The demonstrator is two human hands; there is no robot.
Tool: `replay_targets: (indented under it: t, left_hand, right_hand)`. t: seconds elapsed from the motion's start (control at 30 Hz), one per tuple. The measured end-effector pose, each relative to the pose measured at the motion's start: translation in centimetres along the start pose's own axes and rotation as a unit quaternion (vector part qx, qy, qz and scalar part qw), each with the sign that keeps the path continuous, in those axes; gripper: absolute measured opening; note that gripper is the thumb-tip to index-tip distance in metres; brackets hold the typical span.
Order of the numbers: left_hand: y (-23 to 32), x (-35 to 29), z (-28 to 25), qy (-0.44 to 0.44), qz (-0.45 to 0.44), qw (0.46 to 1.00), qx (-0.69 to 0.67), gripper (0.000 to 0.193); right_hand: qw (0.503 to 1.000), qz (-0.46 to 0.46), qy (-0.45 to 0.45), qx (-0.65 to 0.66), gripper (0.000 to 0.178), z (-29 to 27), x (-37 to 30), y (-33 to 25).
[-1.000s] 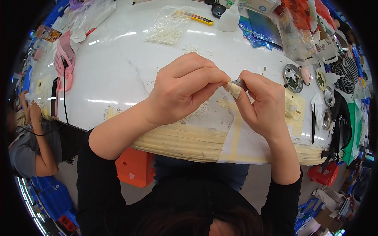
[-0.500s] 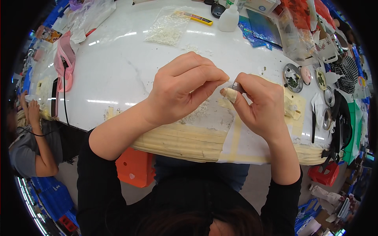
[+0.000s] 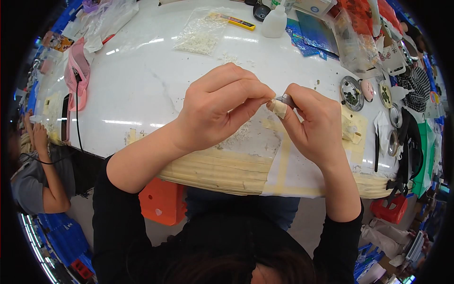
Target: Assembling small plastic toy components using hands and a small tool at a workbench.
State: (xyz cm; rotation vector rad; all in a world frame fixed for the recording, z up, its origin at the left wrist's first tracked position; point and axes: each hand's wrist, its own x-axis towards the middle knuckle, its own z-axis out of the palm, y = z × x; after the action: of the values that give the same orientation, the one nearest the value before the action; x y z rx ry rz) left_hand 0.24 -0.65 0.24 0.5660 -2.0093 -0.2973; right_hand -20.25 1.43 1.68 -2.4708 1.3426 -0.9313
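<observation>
Above the table's near edge, my left hand point(image 3: 220, 102) is closed in a pinch of thumb and forefinger. Whatever lies between those fingertips is too small to make out. My right hand point(image 3: 316, 123) grips a short grey metal blade point(image 3: 286, 100) between curled forefinger and thumb. Cream tape point(image 3: 278, 109) wraps that thumb's end. The blade's tip reaches the left fingertips, and the right thumb sits just below them. White crumbs point(image 3: 235, 137) lie scattered on the table underneath.
Farther back lie a clear bag of white bits point(image 3: 196, 40), a yellow box cutter point(image 3: 241, 23) and a white squeeze bottle point(image 3: 275, 22). Round tins, one with dark green pieces point(image 3: 351, 97), stand at right. A pink mesh item point(image 3: 78, 71) is at left, near another person's hand point(image 3: 40, 135).
My right thumb has risen toward my left fingertips, and the blade has shifted left, closing the small gap between the hands. My left hand has stayed nearly still.
</observation>
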Motion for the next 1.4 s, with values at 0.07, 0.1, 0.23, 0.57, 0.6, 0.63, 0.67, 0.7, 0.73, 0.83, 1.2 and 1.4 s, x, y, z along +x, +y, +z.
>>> replay_targets:
  t: [0.07,0.1,0.23,0.57,0.6,0.63,0.67,0.7,0.73,0.83,1.2,1.4]
  left_hand:
    - [0.0,0.0,0.0,-0.003,0.001,1.0,0.001,0.022]
    - [0.0,0.0,-0.1,-0.006,0.004,1.0,0.002,0.021]
    - [0.0,-0.5,0.0,-0.019,-0.163,0.972,-0.17,0.012]
    - [0.2,0.1,-0.5,-0.064,-0.439,0.792,-0.419,0.015]
    - [0.2,0.1,-0.5,-0.068,-0.439,0.791,-0.421,0.015]
    - [0.2,0.1,-0.5,-0.072,-0.439,0.789,-0.423,0.015]
    - [0.2,0.1,-0.5,-0.075,-0.44,0.789,-0.422,0.015]
    - [0.3,0.0,-0.5,-0.079,-0.441,0.788,-0.422,0.014]
    - [0.3,0.0,-0.5,-0.083,-0.441,0.787,-0.423,0.014]
    - [0.3,0.0,-0.5,-0.095,-0.45,0.774,-0.435,0.013]
    - [-0.4,-0.2,-0.3,-0.083,-0.506,0.64,-0.573,0.012]
    - [-0.8,-1.0,-0.4,-0.09,-0.475,0.618,-0.619,0.009]
  right_hand:
    - [1.0,0.006,-0.012,0.0,0.018,-0.1,0.0,-0.1]
    - [1.0,0.003,-0.012,0.007,0.018,-0.1,0.0,-0.1]
    - [0.999,0.004,-0.012,0.034,0.019,0.0,0.0,-0.1]
    - [0.987,0.036,0.053,0.145,0.024,0.1,0.1,-0.2]
    - [0.986,0.036,0.056,0.152,0.03,0.1,0.1,-0.1]
    - [0.985,0.035,0.059,0.161,0.036,0.0,0.2,-0.1]
    - [0.983,0.033,0.061,0.169,0.042,-0.1,0.2,-0.1]
    - [0.983,0.034,0.05,0.176,0.042,-0.3,0.3,-0.2]
    - [0.982,0.035,0.038,0.181,0.043,-0.4,0.3,-0.3]
    - [0.979,0.016,0.023,0.201,0.043,-0.4,0.3,-0.3]
    - [0.979,-0.004,0.055,0.194,0.031,-0.2,0.3,-0.2]
    - [0.961,-0.004,0.049,0.273,0.033,-0.1,0.1,-0.3]
